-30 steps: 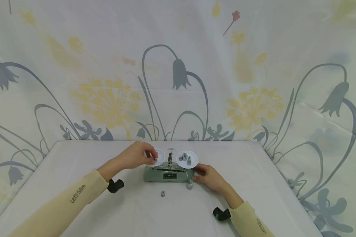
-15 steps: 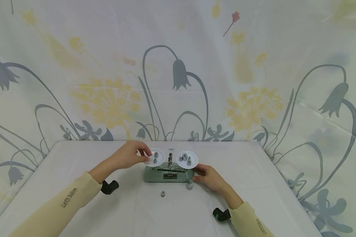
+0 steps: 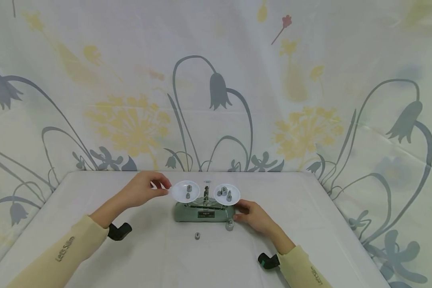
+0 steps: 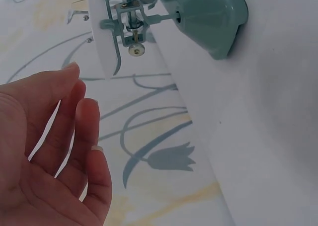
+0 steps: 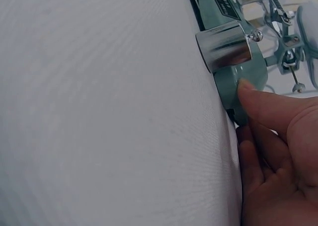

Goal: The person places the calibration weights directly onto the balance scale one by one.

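White cloth is covering the table (image 3: 309,224), and a floral sheet (image 3: 216,88) with grey bellflowers and yellow blooms is hanging as the backdrop on all sides. Both forearms are running out of the head view at the bottom edge, and the wrist views are cropping the balance to fragments; the printing on its front plate is too small to read. Pale green and low, the balance scale (image 3: 204,211) is sitting mid-table, carrying a left pan (image 3: 185,191) with two small metal weights and a right pan (image 3: 227,193) with several more. A larger silver weight (image 3: 230,225) is standing just beside its right front corner, a smaller weight (image 3: 197,235) nearer the viewer. Left hand (image 3: 144,193) is hovering just beside the left pan, fingers relaxed and holding nothing. Right hand (image 3: 253,216) is resting on the cloth, fingertips (image 5: 251,93) pressing the base's right end, gripping nothing.
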`<state>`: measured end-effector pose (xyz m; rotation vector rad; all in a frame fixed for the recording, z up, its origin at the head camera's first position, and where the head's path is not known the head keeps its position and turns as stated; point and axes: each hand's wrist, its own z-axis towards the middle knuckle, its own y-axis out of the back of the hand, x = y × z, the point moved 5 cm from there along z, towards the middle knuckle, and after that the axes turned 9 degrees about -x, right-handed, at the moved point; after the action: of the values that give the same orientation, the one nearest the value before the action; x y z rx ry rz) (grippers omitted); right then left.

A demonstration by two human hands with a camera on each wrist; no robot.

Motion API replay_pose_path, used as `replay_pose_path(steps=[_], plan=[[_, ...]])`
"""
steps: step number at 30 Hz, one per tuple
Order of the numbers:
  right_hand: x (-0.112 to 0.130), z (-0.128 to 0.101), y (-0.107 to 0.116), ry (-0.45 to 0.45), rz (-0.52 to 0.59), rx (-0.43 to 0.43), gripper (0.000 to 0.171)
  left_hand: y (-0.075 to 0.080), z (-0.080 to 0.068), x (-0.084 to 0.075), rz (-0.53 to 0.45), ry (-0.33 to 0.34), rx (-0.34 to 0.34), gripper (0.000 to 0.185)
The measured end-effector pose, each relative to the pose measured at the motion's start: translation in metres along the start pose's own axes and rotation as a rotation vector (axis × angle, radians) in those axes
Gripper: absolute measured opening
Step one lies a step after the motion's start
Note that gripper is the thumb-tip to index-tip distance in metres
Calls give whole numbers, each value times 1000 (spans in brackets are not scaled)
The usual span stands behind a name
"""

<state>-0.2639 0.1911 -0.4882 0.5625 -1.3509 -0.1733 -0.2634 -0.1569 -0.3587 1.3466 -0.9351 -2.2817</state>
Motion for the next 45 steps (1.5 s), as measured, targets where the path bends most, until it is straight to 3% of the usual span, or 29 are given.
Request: replay_pose_path(steps=[11, 20, 30, 45], plan=[[0, 0, -1, 14, 20, -5, 52, 0, -22, 20, -32, 77, -20, 10], [1, -1, -1, -2, 26, -9, 53, -15, -40, 32, -81, 118, 15, 10], [1, 0, 0, 20, -16, -7, 53, -42, -55, 33, -176, 111, 66, 12], [1, 0, 1, 22, -35, 0, 53, -100, -61, 12, -318, 113, 133, 15]])
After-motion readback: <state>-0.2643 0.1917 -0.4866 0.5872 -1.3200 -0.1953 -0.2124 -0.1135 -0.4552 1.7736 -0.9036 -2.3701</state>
